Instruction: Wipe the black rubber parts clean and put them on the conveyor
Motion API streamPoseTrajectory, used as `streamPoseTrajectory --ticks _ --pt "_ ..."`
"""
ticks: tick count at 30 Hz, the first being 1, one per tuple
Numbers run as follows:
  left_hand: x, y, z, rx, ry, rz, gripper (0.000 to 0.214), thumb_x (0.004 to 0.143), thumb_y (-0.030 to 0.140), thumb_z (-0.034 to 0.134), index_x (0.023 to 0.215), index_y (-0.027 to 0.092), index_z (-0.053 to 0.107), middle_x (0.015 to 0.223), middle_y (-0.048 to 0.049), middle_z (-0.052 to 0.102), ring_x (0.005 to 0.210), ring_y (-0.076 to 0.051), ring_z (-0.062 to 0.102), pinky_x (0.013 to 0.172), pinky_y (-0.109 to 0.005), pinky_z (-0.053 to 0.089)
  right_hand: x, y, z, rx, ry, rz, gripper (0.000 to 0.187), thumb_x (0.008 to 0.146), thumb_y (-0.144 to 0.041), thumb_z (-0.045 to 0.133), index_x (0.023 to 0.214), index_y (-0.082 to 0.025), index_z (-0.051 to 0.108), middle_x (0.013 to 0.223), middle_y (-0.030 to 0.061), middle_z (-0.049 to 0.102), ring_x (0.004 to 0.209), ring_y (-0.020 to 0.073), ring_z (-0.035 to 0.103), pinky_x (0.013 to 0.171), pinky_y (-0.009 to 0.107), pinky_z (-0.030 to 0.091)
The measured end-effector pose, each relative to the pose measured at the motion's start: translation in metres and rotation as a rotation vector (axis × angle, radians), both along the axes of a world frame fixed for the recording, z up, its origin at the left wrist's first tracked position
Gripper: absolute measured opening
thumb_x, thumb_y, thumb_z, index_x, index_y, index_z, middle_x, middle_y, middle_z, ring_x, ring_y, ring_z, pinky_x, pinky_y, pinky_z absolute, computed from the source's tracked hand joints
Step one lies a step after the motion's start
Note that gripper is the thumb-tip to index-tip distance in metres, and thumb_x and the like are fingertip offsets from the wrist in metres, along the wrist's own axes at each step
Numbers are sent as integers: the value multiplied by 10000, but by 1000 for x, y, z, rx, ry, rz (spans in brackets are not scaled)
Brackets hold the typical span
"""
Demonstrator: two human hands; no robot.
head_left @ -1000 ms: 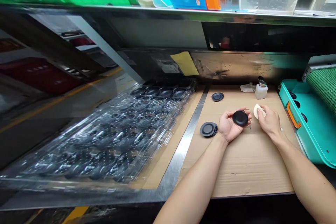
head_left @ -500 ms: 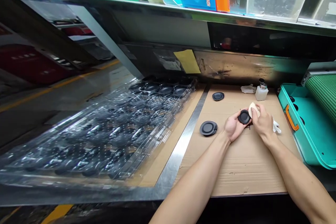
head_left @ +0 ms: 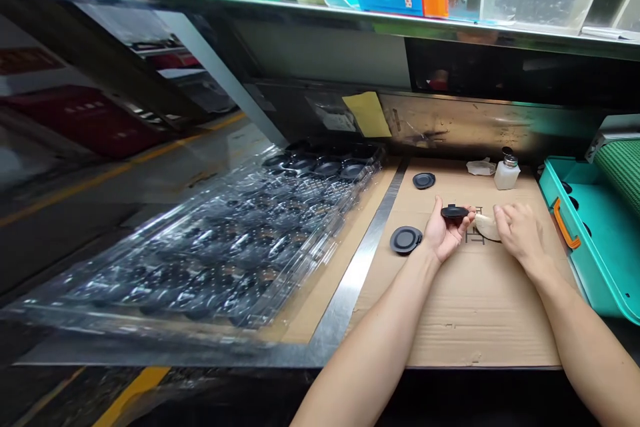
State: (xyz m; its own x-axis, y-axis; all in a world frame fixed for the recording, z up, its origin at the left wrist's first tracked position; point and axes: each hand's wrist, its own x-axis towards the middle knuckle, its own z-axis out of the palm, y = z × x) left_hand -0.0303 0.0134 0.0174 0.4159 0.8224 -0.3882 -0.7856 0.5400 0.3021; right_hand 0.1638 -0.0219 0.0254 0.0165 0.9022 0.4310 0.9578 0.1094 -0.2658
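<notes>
My left hand (head_left: 443,233) holds a round black disc (head_left: 454,212) edge-on between thumb and fingers, above the cardboard sheet (head_left: 470,307). Just to its right, my right hand (head_left: 517,232) is closed on a small white cloth pad (head_left: 486,225) that rests low over the cardboard, close to the disc but apart from it. A short stack of black discs (head_left: 405,239) lies left of my left hand, and a single black disc (head_left: 424,180) lies farther back.
Clear plastic trays (head_left: 240,240) filled with black discs cover the bench on the left. A small white pump bottle (head_left: 507,171) and a crumpled cloth (head_left: 481,167) stand at the back. A teal bin (head_left: 590,233) with an orange handle sits at the right.
My left hand has turned the disc from flat-facing to edge-on. My right hand has drawn the white pad off the disc and lowered it toward the cardboard.
</notes>
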Motion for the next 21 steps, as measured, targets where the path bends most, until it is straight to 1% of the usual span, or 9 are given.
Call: streamPoseTrajectory --ticks 2,3,6,9,12,14,17,19,21 --pt "-2 -1 2 -25 -8 -27 723 1003 651 321 1112 15 647 858 -185 720 644 -163 703 523 -198 581 9 -1 4 13 -123 -103 371 1004 -407 451 915 -215 755 1014 144 727 1012 297 616 847 391 444" --pt "-2 -2 3 -34 -8 -34 738 1007 648 297 1128 8 644 855 -188 723 632 -159 699 515 -194 576 15 0 5 -16 -170 -158 332 980 -398 491 942 -211 762 1016 158 727 1010 313 617 832 402 448" --pt "-2 -3 4 -43 7 -45 749 1019 631 255 1159 5 642 849 -190 732 609 -157 693 505 -197 571 34 3 3 -197 -229 -258 301 930 -414 560 999 -207 769 958 186 730 931 345 650 749 414 454" --pt "-2 -4 6 -22 19 -43 755 1023 630 249 1136 2 653 820 -183 732 603 -165 696 510 -206 573 44 8 3 -340 -192 -262 291 931 -399 543 1011 -218 757 889 169 730 814 324 673 680 385 432" --pt "-1 -5 5 18 24 -82 747 1015 646 278 1099 17 673 821 -181 731 633 -182 707 536 -228 585 39 9 7 -280 -93 -153 241 939 -357 528 974 -217 721 853 121 726 794 282 671 666 342 410" --pt "1 -7 3 65 72 -122 733 1010 651 300 1045 30 688 820 -186 731 634 -187 706 542 -239 585 27 7 12 -199 41 -18 238 964 -370 503 974 -208 678 832 84 717 765 237 657 661 311 410" --pt "10 -12 -3 166 250 -178 693 1001 650 348 945 56 701 786 -184 731 576 -186 686 498 -246 562 4 0 14 -119 231 201 251 994 -389 464 1029 -204 630 889 60 715 767 193 645 681 281 437" --pt "19 -17 -7 252 374 -201 666 999 645 369 895 83 710 749 -165 730 520 -176 657 450 -247 535 -9 -4 10 -71 258 319 241 997 -366 462 1063 -203 628 976 72 716 844 195 650 746 282 461" --pt "26 -21 -11 337 475 -201 660 991 655 390 830 105 717 682 -137 714 483 -169 630 418 -246 515 -18 -7 4 -36 210 394 241 1003 -335 455 1078 -202 640 1018 86 704 905 203 645 806 291 468"
